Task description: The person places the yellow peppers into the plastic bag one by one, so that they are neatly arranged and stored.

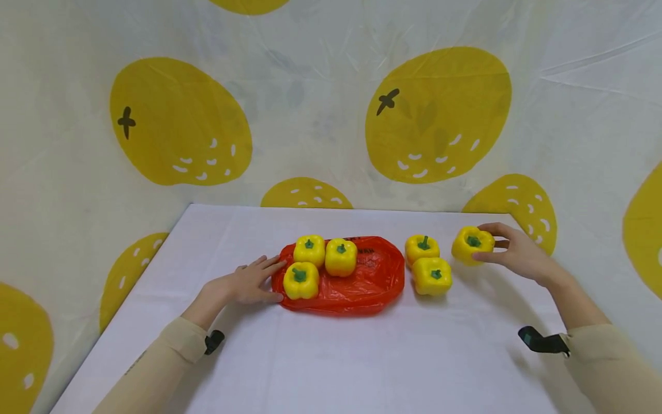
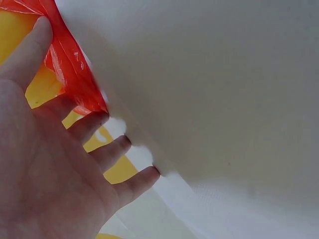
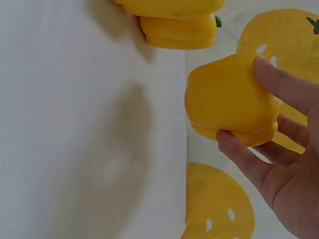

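In the head view a red plastic bag (image 1: 362,287) lies spread on the white table, with three yellow bell peppers (image 1: 301,280) grouped on its left half. My left hand (image 1: 253,282) rests at the bag's left edge, fingers spread; in the left wrist view its thumb and fingertips touch the red plastic (image 2: 75,74). Off to the right, my right hand (image 1: 517,250) holds another yellow bell pepper (image 1: 468,244) between thumb and fingers. The right wrist view shows this pepper (image 3: 232,97) raised over the table, its shadow below.
Two more yellow bell peppers (image 1: 431,276) sit close together on the white table (image 1: 331,362), between the bag and my right hand. A white cloth with big yellow fruit prints (image 1: 310,115) hangs behind and beside the table.
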Demonstrator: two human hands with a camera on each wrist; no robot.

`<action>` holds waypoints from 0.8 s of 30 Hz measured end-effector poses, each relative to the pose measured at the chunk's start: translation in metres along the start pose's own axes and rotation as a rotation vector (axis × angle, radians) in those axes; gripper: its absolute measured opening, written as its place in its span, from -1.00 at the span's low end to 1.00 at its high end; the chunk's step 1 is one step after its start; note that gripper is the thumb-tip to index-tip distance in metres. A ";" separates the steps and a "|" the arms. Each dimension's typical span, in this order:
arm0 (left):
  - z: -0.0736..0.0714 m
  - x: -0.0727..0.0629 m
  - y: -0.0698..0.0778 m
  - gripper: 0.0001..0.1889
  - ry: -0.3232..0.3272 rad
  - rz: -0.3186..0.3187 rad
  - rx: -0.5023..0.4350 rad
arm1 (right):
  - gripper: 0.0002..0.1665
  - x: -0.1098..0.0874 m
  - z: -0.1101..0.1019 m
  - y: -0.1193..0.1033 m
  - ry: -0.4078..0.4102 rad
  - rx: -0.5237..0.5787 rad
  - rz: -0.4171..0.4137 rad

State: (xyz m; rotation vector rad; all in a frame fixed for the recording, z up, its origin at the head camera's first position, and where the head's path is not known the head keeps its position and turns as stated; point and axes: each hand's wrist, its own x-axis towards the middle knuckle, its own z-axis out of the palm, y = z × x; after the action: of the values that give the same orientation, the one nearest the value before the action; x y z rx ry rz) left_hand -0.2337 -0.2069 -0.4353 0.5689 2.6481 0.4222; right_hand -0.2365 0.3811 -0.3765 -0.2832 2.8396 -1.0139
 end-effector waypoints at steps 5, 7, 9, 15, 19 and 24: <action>0.001 0.000 0.000 -0.05 0.001 -0.003 0.002 | 0.00 -0.002 -0.003 -0.012 0.035 -0.014 -0.012; 0.000 0.000 0.001 -0.06 0.001 -0.001 0.003 | -0.01 -0.003 -0.004 -0.018 0.052 -0.025 -0.024; 0.000 -0.001 0.001 -0.06 0.001 0.001 0.003 | -0.01 -0.005 -0.006 -0.025 0.071 -0.034 -0.037; -0.002 -0.002 0.003 -0.05 -0.001 0.001 -0.002 | -0.04 -0.007 -0.011 -0.046 0.099 -0.021 -0.069; -0.003 -0.002 0.004 -0.05 -0.004 -0.001 -0.008 | -0.05 -0.008 -0.011 -0.061 0.112 -0.027 -0.085; -0.001 -0.001 0.002 -0.04 -0.008 -0.003 -0.007 | -0.05 -0.010 -0.009 -0.079 0.125 -0.043 -0.090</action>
State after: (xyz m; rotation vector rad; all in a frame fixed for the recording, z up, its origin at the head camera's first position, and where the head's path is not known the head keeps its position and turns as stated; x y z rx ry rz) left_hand -0.2328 -0.2062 -0.4333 0.5636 2.6388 0.4268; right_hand -0.2172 0.3290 -0.3184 -0.3672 2.9891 -1.0221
